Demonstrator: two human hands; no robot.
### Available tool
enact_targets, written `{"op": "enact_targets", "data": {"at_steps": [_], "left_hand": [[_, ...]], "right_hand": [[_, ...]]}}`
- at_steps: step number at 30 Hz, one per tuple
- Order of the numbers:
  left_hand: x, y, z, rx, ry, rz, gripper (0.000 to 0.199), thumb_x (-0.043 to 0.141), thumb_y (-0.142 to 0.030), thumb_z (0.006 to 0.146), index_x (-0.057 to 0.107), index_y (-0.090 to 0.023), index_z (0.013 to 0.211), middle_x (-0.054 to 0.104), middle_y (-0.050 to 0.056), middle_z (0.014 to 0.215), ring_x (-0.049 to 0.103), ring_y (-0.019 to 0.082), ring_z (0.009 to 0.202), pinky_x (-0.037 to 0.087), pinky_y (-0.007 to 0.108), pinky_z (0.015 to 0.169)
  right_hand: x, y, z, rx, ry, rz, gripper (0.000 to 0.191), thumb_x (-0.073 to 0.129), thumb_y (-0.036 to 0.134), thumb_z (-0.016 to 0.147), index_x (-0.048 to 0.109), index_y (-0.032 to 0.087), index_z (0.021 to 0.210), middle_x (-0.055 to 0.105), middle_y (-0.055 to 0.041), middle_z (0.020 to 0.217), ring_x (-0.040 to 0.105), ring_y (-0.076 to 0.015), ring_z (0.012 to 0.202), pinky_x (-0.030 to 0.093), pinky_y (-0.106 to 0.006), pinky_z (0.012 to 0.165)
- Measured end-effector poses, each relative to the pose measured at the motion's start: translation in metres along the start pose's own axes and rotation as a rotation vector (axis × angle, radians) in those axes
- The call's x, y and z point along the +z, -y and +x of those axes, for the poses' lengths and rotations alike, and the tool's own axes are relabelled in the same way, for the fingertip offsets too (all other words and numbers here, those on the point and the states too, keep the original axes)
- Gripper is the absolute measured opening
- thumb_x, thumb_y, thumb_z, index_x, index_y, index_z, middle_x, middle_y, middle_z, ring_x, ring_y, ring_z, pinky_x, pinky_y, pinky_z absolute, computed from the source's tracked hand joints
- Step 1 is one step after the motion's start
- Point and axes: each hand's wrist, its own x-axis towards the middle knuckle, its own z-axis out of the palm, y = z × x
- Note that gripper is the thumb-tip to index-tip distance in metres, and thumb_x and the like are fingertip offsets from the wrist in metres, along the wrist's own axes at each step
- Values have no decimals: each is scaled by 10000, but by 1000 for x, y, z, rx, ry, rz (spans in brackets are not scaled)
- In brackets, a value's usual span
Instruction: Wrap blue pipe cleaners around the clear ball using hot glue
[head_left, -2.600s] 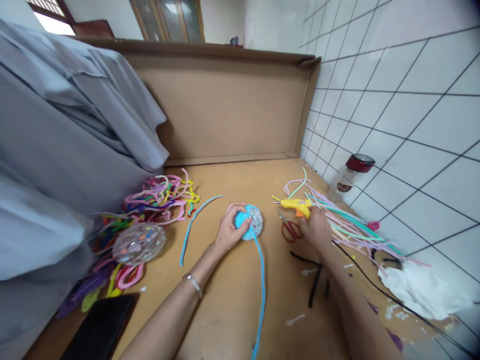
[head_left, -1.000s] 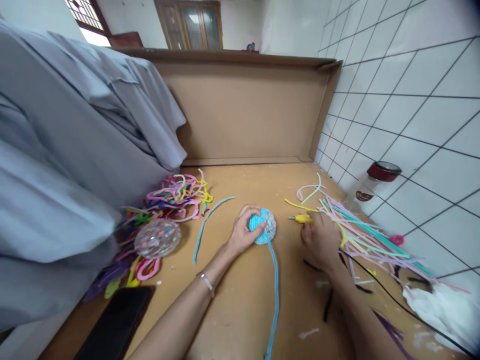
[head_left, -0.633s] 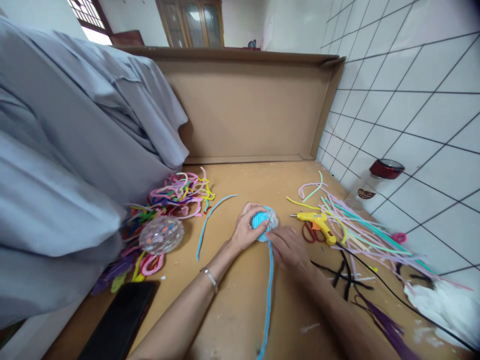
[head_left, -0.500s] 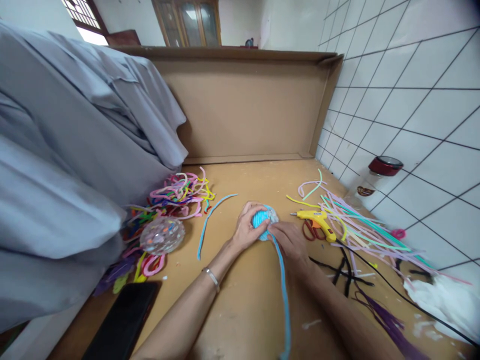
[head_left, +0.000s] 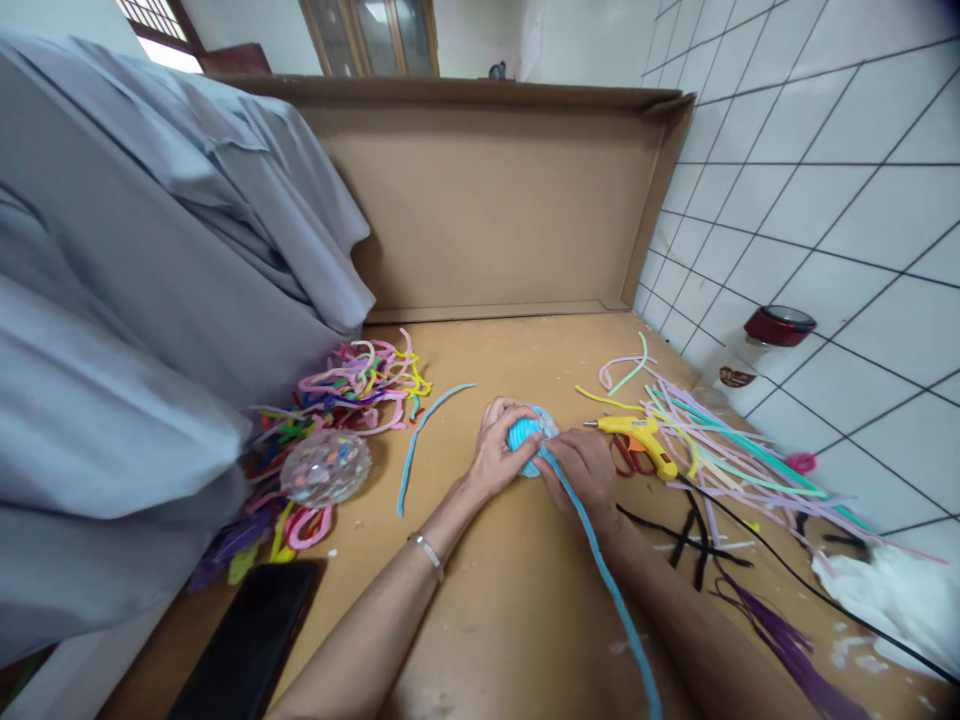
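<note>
**Mei:** Left hand (head_left: 496, 455) is curled around the small round ball wrapped in light blue fuzzy wire (head_left: 527, 437), which rests on the brown cardboard-covered table (head_left: 487, 620), near its middle. The right hand (head_left: 585, 472) is closed on the long free tail of the light blue pipe cleaner (head_left: 607, 580), pinching it just beside the ball; the tail runs toward the person.

**Arun:** What can go wrong from here?

**Mei:** I think the tail can slip from the pinch, and then the last turn may spring loose, because such wire is stiff. Also, the ball is round, so it may roll if the left hand loosens. One part of the ball shows a speckled clear surface, not yet covered, so the coil may slide off the curve there.

**Arun:** And the yellow hot glue gun (head_left: 637, 437)?

**Mei:** It lies just beside the right hand, over the red-handled scissors (head_left: 626, 457), with its black cord (head_left: 787, 590) running across the table. A forearm could catch the cord and drag the gun, and the nozzle could burn skin, if it is hot. I cannot tell whether it is.

**Arun:** Any writing to read?

**Mei:** The clear jar with a dark red lid (head_left: 757, 350) by the white tiled wall (head_left: 825, 200) has a dark label, too small to read. The gun has a small mark, also unreadable.
</note>
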Motion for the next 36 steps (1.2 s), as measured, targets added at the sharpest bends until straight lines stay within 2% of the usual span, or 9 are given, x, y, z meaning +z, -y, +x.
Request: {"op": "enact_targets", "data": {"at_steps": [4, 10, 17, 23, 32, 36], "left_hand": [[1, -1, -1, 8, 12, -3, 167, 608, -277, 822, 651, -216, 971, 566, 76, 1036, 545, 235, 1032, 461, 413, 928], [1, 2, -2, 32, 3, 13, 175, 616, -298, 828, 645, -206, 974, 552, 81, 1041, 546, 230, 1038, 467, 407, 929], [1, 4, -3, 60, 19, 2, 225, 609, -312, 851, 624, -207, 1049, 562, 88, 1065, 543, 230, 1056, 465, 408, 933], [3, 7, -4, 71, 3, 5, 161, 605, -310, 858, 657, -199, 964, 549, 89, 1080, 541, 228, 1061, 467, 413, 939], [1, 9, -4, 98, 27, 55, 181, 592, -313, 860, 634, -203, 997, 537, 88, 1080, 532, 228, 1062, 470, 412, 931], [-1, 8, -4, 113, 56, 46, 215, 579, -309, 852, 618, -204, 1036, 528, 91, 1094, 525, 236, 1071, 463, 423, 940]], "right_hand": [[-4, -1, 0, -41, 58, -15, 64, 595, 188, 868, 633, 180, 919, 686, -66, 858, 618, -170, 853, 452, -312, 790], [-7, -4, 1, -5, 91, -5, 75, 567, 187, 883, 642, 191, 881, 693, -49, 836, 608, -160, 834, 440, -300, 774], [-1, -11, -5, 19, 31, 47, 105, 556, 195, 901, 648, 196, 850, 705, -34, 811, 625, -141, 802, 452, -296, 783], [3, -12, -6, 32, -6, 77, 88, 576, 181, 890, 643, 209, 841, 704, -31, 786, 626, -149, 779, 454, -306, 753], [2, -11, -6, 67, 57, 43, 86, 571, 201, 903, 653, 214, 882, 704, -31, 815, 623, -155, 795, 439, -312, 748], [4, -12, -6, 79, 33, 64, 73, 577, 196, 899, 650, 209, 903, 705, -34, 826, 620, -159, 795, 447, -315, 750]]}}
